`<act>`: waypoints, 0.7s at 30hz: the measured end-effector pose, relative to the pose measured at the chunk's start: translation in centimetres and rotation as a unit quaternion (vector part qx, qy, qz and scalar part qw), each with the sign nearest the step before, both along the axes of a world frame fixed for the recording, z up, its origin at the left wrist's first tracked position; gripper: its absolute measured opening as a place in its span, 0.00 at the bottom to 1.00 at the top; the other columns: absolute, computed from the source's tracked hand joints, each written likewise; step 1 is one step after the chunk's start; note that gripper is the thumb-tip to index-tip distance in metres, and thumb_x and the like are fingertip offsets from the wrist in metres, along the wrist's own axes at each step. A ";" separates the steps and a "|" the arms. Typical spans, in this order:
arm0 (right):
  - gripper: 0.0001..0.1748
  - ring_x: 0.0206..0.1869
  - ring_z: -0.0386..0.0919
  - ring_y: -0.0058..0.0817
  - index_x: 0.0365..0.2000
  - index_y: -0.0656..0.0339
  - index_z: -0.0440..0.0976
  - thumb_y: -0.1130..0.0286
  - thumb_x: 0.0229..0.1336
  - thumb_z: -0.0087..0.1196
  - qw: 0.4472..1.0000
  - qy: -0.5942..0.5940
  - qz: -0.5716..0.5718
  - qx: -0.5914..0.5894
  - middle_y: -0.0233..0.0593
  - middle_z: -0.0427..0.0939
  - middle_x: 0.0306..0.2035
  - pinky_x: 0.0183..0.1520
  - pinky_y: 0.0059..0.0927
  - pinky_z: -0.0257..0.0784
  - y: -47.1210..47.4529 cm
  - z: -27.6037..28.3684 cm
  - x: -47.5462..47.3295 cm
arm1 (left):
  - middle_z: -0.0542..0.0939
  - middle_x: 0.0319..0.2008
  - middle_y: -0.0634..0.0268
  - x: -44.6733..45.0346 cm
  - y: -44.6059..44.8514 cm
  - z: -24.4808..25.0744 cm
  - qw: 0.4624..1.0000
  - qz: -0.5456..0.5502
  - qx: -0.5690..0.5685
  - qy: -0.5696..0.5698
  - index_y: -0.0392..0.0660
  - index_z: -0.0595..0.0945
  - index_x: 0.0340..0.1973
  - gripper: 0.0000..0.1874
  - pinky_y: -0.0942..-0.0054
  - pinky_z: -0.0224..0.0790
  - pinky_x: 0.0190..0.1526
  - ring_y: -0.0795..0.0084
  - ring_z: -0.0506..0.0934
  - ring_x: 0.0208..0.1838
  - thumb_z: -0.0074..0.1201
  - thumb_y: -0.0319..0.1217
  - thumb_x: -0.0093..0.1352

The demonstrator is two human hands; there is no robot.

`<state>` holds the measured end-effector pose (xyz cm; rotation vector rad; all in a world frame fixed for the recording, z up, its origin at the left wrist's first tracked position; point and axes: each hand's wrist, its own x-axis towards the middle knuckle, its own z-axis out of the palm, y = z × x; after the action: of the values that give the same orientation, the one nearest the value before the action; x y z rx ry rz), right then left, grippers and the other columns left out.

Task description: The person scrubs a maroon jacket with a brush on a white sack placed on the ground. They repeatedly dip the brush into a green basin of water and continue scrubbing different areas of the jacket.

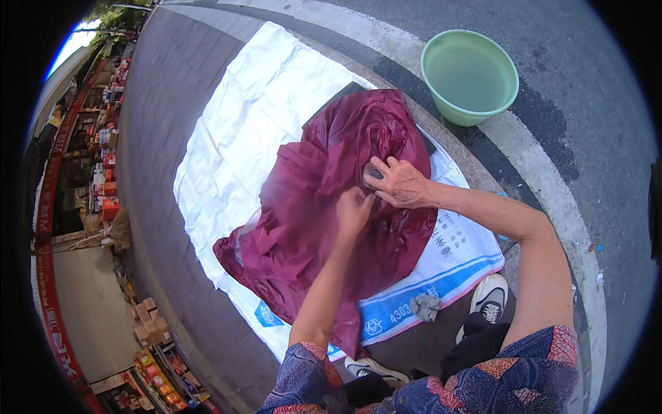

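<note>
Wet maroon fabric (pixel 305 181), bunched and glossy in places, lies on a spread white woven sack (pixel 248 103) with a blue printed border. My right hand (pixel 401 183) curls over a small, clear, rounded object (pixel 371 176) on the fabric's right part; what it is exactly, I cannot tell. Close beside it, my left hand (pixel 355 207) has its fingertips bent together against the maroon cloth; whether they pinch a fold is unclear. A dark flat edge (pixel 339 101) shows from under the fabric at the top. A crumpled grey rag (pixel 425 307) rests on the sack's printed border near my shoes.
A light green plastic basin (pixel 469 77) holding cloudy water stands on the road beside the curb, beyond my right hand. Dark paving (pixel 170 103) stretches left towards shopfronts with shelves of packaged goods, stacked cardboard boxes (pixel 150 322) and a straw broom (pixel 116 230). My shoes (pixel 489 300) are at the sack's near edge.
</note>
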<state>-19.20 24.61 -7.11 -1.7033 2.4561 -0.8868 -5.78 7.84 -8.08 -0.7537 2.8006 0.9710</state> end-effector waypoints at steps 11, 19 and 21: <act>0.26 0.51 0.83 0.43 0.54 0.59 0.82 0.53 0.62 0.60 0.882 -0.289 -0.349 -0.131 0.52 0.82 0.50 0.55 0.42 0.76 -0.4 -5.6 -11.4 | 0.79 0.33 0.59 -3.0 2.9 6.0 0.982 -0.042 -0.136 0.122 0.40 0.83 0.40 0.14 0.58 0.73 0.41 0.58 0.81 0.37 0.69 0.33 0.65; 0.29 0.50 0.82 0.33 0.54 0.70 0.80 0.56 0.63 0.61 0.800 -0.460 -0.260 -0.286 0.52 0.86 0.48 0.55 0.33 0.74 0.2 -5.2 -11.5 | 0.81 0.41 0.54 -10.2 3.0 3.2 0.946 -0.176 -0.271 0.002 0.40 0.81 0.42 0.10 0.50 0.75 0.46 0.49 0.81 0.48 0.63 0.26 0.65; 0.29 0.51 0.82 0.33 0.54 0.71 0.80 0.55 0.63 0.61 0.828 -0.445 -0.278 -0.200 0.50 0.86 0.49 0.56 0.33 0.74 -0.2 -5.5 -11.7 | 0.80 0.39 0.57 -9.5 2.4 3.5 0.948 -0.193 -0.240 0.081 0.42 0.80 0.40 0.10 0.52 0.71 0.45 0.52 0.81 0.46 0.64 0.27 0.65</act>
<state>-30.85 24.43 -12.64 -0.3087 2.1054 -1.8140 -15.30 10.21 -4.57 -0.1313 3.1897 0.2992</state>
